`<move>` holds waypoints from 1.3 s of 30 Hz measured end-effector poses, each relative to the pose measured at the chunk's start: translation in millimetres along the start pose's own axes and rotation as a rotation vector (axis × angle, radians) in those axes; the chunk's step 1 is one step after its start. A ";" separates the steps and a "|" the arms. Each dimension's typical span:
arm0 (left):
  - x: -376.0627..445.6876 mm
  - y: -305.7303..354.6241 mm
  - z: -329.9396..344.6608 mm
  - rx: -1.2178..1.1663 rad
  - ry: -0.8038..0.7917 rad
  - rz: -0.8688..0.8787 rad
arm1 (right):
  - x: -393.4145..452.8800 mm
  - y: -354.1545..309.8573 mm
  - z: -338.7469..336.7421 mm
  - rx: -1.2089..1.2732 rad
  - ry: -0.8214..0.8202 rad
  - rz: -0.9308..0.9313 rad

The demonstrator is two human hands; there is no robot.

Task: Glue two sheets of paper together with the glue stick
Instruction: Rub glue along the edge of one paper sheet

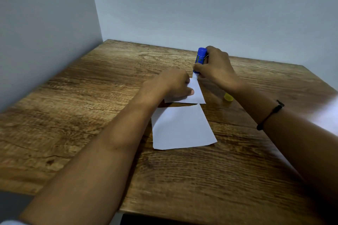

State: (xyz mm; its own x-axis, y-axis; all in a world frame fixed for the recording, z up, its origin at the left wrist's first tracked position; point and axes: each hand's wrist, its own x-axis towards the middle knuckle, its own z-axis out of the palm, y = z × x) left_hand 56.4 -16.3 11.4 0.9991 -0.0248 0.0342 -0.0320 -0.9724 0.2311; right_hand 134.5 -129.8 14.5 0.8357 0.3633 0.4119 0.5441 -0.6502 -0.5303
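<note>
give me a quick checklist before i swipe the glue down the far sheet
1. Cap off: ok. The yellow cap lies on the table, right of the sheets.
2. Glue stick held firmly: ok. The right hand grips the glue stick, tip down at the far sheet's far corner.
3. Far sheet pinned: ok. The left hand rests on it.
4. Tip touching paper: cannot tell, the fingers hide it.
5. Near sheet out of the glue's path: ok. It lies flat, apart from the far sheet by a thin gap.
6. Glue already on the paper: cannot tell, nothing shows on the white.
</note>
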 end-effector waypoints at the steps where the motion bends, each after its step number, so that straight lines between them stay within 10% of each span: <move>1: 0.0 -0.6 0.0 0.001 0.001 0.000 | -0.3 -0.7 0.0 -0.006 -0.005 0.000; 39: 2.7 2.1 7.5 0.097 0.101 -0.091 | -73.1 -10.0 -52.1 0.211 -0.100 -0.050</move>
State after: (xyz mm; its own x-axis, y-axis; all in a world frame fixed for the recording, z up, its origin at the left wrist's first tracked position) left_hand 59.2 -20.2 4.7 0.9898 0.0835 0.1157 0.0666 -0.9875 0.1431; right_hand 64.0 -184.6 28.3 0.8048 0.4626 0.3718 0.5799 -0.4794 -0.6587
